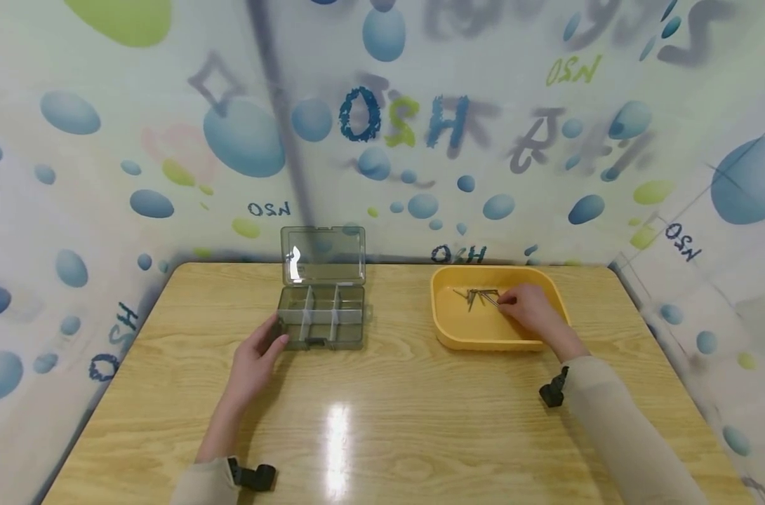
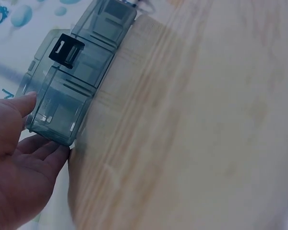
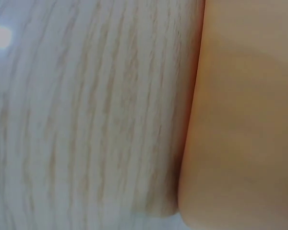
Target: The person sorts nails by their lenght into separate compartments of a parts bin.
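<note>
The right hand (image 1: 529, 308) reaches in over the near right side of a yellow plastic tray (image 1: 464, 326), its thumb and fingers apparently pinching the near end of one slim metal fastener (image 1: 490, 300). Whether it is a screw or a nail is too small to tell. From those fingertips the fastener's long axis runs forward and to the left, roughly in line with the hand. Just beyond and left of the fingertips lies a loose heap of similar fasteners (image 1: 483, 291), pointing several ways. The right wrist view shows only the tray's outer wall and the desk (image 1: 395, 407), not the grip.

Well left of the right hand, past a stretch of desk, sits a grey see-through compartment box (image 1: 351, 345), its hinged lid (image 1: 322, 254) upright on the far side. The left hand (image 1: 256, 356) is much the nearer one, holding the box's left end between thumb and fingers. Any carry from the right hand to the box would, I judge, run leftward over the tray's wall, with the left hand bracing.
</note>
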A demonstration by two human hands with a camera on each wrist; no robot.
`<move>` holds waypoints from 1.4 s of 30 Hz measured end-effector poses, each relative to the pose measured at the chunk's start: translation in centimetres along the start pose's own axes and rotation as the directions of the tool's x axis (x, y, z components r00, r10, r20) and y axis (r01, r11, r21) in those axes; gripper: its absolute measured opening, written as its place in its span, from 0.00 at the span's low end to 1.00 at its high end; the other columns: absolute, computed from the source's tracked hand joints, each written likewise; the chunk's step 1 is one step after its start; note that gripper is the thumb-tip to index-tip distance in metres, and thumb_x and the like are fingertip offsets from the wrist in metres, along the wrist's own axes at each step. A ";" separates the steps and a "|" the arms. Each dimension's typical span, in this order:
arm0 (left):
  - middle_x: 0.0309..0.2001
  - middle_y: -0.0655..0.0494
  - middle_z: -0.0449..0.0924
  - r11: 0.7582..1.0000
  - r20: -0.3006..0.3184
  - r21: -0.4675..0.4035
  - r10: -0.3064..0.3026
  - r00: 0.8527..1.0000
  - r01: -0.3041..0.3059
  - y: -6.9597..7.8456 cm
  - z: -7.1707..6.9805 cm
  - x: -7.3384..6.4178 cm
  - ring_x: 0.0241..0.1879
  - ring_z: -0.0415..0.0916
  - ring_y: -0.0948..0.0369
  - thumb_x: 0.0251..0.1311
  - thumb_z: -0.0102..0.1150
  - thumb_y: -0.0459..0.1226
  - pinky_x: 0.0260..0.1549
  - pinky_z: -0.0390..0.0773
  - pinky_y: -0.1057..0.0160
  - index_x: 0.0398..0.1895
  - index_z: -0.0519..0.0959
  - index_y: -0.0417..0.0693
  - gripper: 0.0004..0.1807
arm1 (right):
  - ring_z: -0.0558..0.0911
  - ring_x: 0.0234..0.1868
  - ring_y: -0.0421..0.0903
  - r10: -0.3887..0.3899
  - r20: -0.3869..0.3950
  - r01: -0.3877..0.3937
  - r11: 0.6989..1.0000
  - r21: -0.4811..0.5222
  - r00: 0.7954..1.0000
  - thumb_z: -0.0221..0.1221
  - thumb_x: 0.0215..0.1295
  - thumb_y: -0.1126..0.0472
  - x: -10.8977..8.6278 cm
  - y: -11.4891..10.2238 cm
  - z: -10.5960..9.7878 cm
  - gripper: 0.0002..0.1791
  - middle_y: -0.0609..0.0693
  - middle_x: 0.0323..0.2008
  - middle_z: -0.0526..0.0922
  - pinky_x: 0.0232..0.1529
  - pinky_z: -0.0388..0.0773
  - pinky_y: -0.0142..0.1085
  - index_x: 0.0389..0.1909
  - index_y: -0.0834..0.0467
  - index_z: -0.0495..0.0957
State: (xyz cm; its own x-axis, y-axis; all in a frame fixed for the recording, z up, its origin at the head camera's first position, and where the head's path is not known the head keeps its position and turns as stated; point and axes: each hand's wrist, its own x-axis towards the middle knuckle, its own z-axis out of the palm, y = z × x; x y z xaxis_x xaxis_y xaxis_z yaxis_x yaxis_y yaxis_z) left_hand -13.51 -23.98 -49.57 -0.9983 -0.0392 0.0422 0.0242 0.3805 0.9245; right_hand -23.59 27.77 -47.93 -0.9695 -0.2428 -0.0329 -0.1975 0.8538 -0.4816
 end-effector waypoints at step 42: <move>0.72 0.38 0.66 0.997 -0.021 -0.068 -0.034 0.999 0.032 -0.8 -0.3 0.0 0.71 0.64 0.46 0.75 0.59 0.37 0.53 0.69 0.82 0.74 0.67 0.36 0.29 | 0.82 0.42 0.55 0.011 -0.067 0.000 0.987 0.162 0.998 0.61 0.73 0.67 -1.1 -2.1 -0.8 0.10 0.61 0.43 0.86 0.46 0.81 0.51 0.47 0.69 0.85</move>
State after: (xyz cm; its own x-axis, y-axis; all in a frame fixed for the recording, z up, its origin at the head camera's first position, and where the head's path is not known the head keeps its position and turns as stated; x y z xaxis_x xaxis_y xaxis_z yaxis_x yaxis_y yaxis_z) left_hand -13.47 -24.60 -50.22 -0.9973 -0.0712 0.0187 -0.0047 0.3153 0.9490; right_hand -22.19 26.63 -46.17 -0.9792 -0.2018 0.0204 -0.1712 0.7682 -0.6169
